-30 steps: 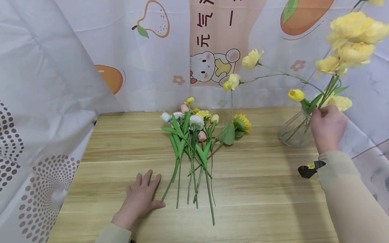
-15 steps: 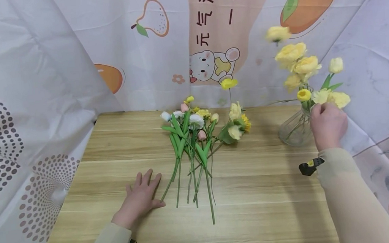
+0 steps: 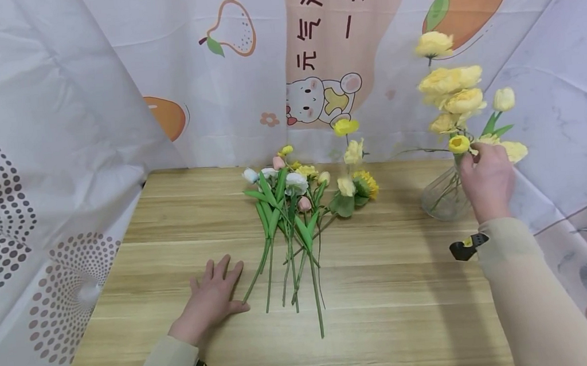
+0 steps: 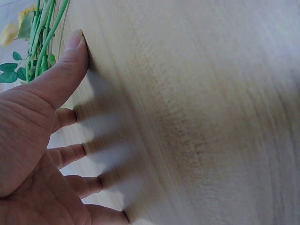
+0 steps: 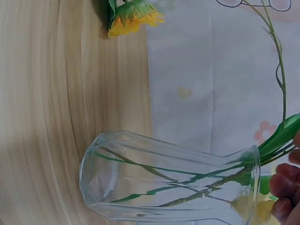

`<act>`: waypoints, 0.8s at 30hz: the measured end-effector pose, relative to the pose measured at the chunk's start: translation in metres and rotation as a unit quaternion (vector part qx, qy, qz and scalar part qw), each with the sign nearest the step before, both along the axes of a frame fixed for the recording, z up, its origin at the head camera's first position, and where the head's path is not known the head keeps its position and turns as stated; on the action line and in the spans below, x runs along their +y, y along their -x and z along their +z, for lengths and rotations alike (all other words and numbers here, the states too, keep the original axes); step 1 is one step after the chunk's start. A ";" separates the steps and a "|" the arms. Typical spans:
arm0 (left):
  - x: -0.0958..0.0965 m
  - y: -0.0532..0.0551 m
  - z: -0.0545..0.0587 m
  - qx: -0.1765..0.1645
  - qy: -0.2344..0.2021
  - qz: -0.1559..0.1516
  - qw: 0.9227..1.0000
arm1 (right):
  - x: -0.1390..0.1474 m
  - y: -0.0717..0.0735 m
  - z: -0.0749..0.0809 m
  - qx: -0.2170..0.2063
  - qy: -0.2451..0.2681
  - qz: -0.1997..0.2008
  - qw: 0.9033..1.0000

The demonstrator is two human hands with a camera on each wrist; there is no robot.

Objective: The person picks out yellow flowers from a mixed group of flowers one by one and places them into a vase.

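Note:
My right hand (image 3: pixel 487 182) is at the mouth of a clear glass vase (image 3: pixel 442 197), its fingers curled on the flower stems there. In the right wrist view the fingertips (image 5: pixel 283 187) sit just outside the vase's rim, and several green stems (image 5: pixel 197 178) cross inside the glass. Above the hand rise pale yellow blooms (image 3: pixel 460 101), a yellow tulip (image 3: pixel 458 144) and a cream tulip (image 3: pixel 504 99). Exactly which stems the fingers pinch is hidden. My left hand (image 3: pixel 212 298) rests on the table with fingers spread, its thumb beside the end of a green stem (image 3: pixel 254 278).
A loose bunch of artificial flowers (image 3: pixel 294 186), white, pink and yellow, lies mid-table with stems toward me. A sunflower (image 3: pixel 365 185) lies at its right. A printed curtain (image 3: pixel 246 112) hangs behind the wooden table (image 3: pixel 386 313), and more patterned cloth closes both sides.
The yellow blooms above the vase have swung left and become more upright, and the cream tulip has come into sight. The right hand has shifted slightly left lately. The left hand stays still.

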State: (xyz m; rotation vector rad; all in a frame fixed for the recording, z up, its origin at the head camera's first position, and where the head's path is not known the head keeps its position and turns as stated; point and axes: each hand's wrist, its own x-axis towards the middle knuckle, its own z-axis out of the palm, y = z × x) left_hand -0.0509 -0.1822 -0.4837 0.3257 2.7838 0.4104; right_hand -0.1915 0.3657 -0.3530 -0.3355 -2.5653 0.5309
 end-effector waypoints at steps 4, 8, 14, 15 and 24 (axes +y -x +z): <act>0.000 0.000 0.000 0.002 -0.003 -0.001 1.000 | 0.004 0.000 0.000 -0.049 0.001 0.004 0.999; 0.001 0.001 0.000 0.001 -0.007 -0.002 1.000 | 0.006 0.000 0.001 -0.076 0.004 0.010 0.997; 0.001 0.000 0.000 0.002 -0.009 -0.002 1.000 | 0.011 0.002 0.001 -0.074 -0.006 -0.001 0.997; 0.001 0.000 0.000 0.002 -0.009 -0.002 1.000 | 0.013 0.001 0.001 -0.079 -0.008 -0.004 0.997; 0.001 0.000 0.001 -0.005 -0.008 0.001 1.000 | 0.022 -0.004 -0.007 -0.070 -0.032 -0.043 0.996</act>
